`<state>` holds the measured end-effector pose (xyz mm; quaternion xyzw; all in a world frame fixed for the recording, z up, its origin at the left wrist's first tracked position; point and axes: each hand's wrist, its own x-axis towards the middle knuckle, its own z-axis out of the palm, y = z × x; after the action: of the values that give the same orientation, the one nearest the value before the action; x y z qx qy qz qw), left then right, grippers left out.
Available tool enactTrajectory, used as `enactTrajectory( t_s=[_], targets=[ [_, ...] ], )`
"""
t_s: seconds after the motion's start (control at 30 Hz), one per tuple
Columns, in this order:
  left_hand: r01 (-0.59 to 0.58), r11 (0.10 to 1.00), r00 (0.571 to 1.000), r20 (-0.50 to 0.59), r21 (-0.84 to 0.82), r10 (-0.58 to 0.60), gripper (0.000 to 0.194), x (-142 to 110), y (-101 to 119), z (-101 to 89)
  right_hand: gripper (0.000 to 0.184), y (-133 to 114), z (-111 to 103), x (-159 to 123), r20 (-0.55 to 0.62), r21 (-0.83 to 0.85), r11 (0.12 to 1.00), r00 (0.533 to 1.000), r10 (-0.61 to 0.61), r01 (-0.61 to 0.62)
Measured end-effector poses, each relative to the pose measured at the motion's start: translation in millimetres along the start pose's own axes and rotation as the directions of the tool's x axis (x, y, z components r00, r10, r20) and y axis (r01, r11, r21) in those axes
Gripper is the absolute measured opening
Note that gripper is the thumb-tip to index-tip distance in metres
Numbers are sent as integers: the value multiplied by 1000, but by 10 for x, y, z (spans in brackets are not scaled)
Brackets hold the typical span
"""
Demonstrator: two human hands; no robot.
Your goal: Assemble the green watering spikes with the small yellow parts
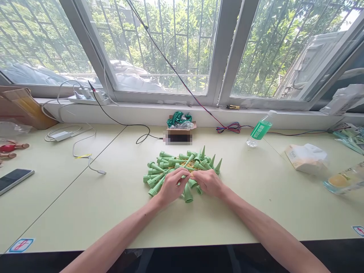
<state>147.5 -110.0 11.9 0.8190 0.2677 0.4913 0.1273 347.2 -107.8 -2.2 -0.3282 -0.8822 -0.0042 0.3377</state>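
A heap of green plastic plant watering spikes (155,166) lies on the table, pointed cones with ridged caps. Small yellow pieces (190,163) show among them near the middle. Over the front of this heap, my left hand (173,185) has its thumb and fingers pinched together. My right hand (209,182) is closed the same way, its fingertips meeting the left ones. Whatever lies between the fingertips is too small and covered to make out. One wide-ended spike (188,194) lies just below the hands.
Behind the heap stands a small open carton (182,129) with green wrapping. A bottle (259,129), a tissue pack (306,157) and a clear container (345,179) are to the right. At left are a phone (15,180) and a white cable (85,155). Windows rise behind the table (113,212).
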Motion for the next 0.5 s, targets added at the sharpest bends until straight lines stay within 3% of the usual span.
enactTrajectory(
  t_s=[0.5],
  targets=[
    [-13,999,1000,17,-31,14,8,16,22,-7,32,-26,-43,7,-6,18,1000,1000,-3,3]
  ],
)
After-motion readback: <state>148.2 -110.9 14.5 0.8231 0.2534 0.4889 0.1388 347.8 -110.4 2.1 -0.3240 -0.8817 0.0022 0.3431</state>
